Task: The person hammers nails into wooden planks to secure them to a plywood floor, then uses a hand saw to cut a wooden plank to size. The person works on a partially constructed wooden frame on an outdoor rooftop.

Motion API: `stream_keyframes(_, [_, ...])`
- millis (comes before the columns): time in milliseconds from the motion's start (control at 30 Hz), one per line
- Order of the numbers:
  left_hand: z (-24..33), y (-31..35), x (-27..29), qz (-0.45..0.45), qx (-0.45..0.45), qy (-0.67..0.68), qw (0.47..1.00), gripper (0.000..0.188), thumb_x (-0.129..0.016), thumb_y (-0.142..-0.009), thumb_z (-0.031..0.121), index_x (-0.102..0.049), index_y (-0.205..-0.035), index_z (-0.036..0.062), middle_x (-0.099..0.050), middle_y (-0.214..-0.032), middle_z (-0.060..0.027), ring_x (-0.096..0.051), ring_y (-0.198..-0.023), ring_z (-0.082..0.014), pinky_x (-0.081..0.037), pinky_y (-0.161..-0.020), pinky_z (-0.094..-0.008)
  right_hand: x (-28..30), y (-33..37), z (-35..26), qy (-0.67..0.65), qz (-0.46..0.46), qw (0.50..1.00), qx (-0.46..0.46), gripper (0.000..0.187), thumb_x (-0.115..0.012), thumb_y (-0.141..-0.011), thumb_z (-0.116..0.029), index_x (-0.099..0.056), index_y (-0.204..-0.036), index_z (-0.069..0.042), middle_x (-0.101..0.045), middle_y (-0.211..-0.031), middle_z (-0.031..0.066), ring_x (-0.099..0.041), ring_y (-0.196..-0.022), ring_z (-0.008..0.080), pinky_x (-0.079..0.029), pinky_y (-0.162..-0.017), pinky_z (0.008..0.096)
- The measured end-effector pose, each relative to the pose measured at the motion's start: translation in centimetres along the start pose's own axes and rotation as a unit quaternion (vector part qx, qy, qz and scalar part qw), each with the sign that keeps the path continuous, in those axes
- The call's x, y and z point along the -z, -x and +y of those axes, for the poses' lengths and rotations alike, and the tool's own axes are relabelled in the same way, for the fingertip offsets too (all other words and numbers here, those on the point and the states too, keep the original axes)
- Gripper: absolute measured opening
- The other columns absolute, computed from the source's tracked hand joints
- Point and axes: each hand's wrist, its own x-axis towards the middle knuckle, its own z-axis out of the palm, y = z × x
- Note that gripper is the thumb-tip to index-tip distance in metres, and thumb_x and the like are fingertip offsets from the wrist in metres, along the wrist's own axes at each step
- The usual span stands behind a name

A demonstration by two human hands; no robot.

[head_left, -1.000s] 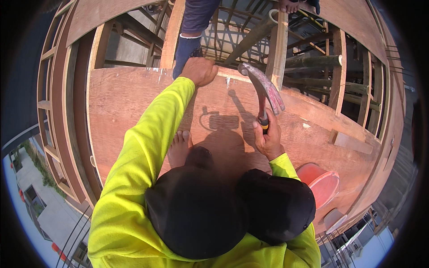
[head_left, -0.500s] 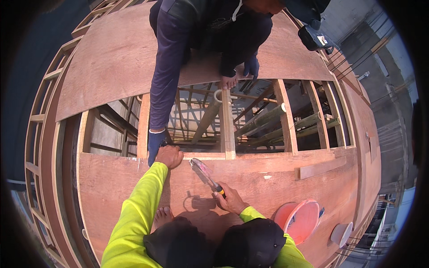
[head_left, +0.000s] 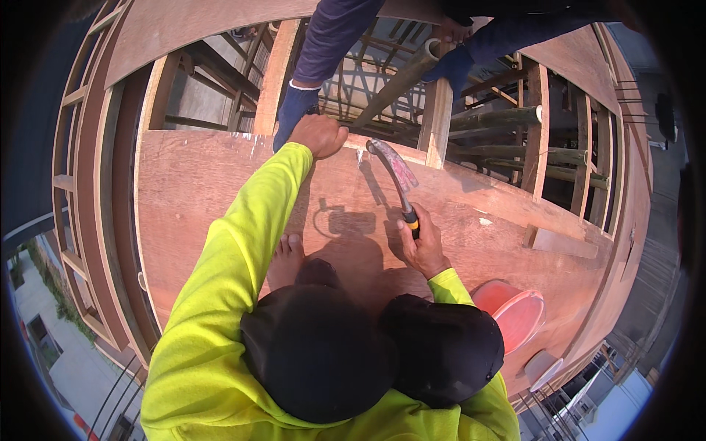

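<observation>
Claw hammer [head_left: 399,173] sits at the upper centre of the frame, its striking end near the upper edge of the plywood sheet [head_left: 191,187]. The right hand [head_left: 423,248] has its fingers wrapped around the grip. The left hand [head_left: 319,136] rests at that edge, fingers curled; I cannot tell whether they hold anything. A co-worker's blue-gloved hand [head_left: 292,114] is close beside it, so short, square strokes seem safest.

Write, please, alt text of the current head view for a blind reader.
A person's right hand holds a claw hammer above a reddish plywood sheet, while the left hand is at its far edge, beside a co-worker's blue-gloved hand.
</observation>
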Motion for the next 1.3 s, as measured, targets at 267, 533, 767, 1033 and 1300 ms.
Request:
stream_keyframes(267, [0.3, 0.3, 0.4, 0.004, 0.000, 0.011, 1.000, 0.057, -0.040, -0.100, 0.039, -0.075, -0.085, -0.0031, -0.073, -0.097, -0.0287, -0.070, -0.095, -0.0444, -0.053, -0.090, -0.0539, 0.0, -2.0, 0.5, 0.047, -0.080, 0.995, -0.043, 0.035, -0.072, -0.095, -0.012, -0.056, -0.123, 0.000, -0.070, -0.090, 0.0199, -0.072, -0.075, 0.0383, -0.056, -0.065, 0.0440])
stream_keyframes(533, [0.9, -0.5, 0.5, 0.000, -0.013, 0.005, 1.000, 0.054, -0.039, -0.099, 0.037, -0.076, -0.085, 0.0005, -0.073, -0.093, -0.0273, -0.070, -0.092, -0.0453, -0.053, -0.088, -0.0539, 0.4, -1.2, 1.0, -0.157, 0.045, 0.985, 0.050, 0.018, -0.065, -0.100, -0.009, -0.054, -0.112, -0.002, -0.064, -0.087, 0.0131, -0.065, -0.069, 0.0217, -0.048, -0.061, 0.0344])
stream_keyframes(767, [0.5, 1.0, -0.4, -0.020, 0.009, 0.016, 1.000, 0.055, -0.039, -0.100, 0.038, -0.076, -0.086, 0.0004, -0.073, -0.097, -0.0272, -0.070, -0.095, -0.0448, -0.052, -0.090, -0.0548, 0.9, -2.1, 0.2, 0.033, -0.013, 0.999, 0.006, 0.033, -0.072, -0.096, -0.013, -0.054, -0.121, 0.000, -0.069, -0.088, 0.0199, -0.069, -0.070, 0.0398, -0.053, -0.061, 0.0479])
stream_keyframes(1033, [0.9, -0.4, 0.3, -0.022, -0.002, 0.023, 0.999, 0.055, -0.038, -0.101, 0.038, -0.075, -0.087, -0.0002, -0.073, -0.097, -0.0271, -0.069, -0.095, -0.0440, -0.051, -0.090, -0.0540, 0.1, -1.7, 3.3, 0.115, -0.141, 0.978, -0.104, 0.025, -0.069, -0.097, -0.011, -0.058, -0.117, 0.001, -0.069, -0.084, 0.0177, -0.071, -0.072, 0.0378, -0.055, -0.064, 0.0431])
stream_keyframes(1300, [1.1, -0.3, 0.5, 0.004, -0.011, 0.020, 1.000, 0.055, -0.038, -0.101, 0.038, -0.075, -0.085, 0.0002, -0.073, -0.098, -0.0260, -0.068, -0.097, -0.0431, -0.050, -0.092, -0.0539, 0.0, -1.5, 1.5, -0.068, 0.009, 0.998, 0.002, 0.018, -0.066, -0.099, -0.011, -0.053, -0.108, -0.002, -0.064, -0.078, 0.0164, -0.065, -0.063, 0.0310, -0.050, -0.058, 0.0399])
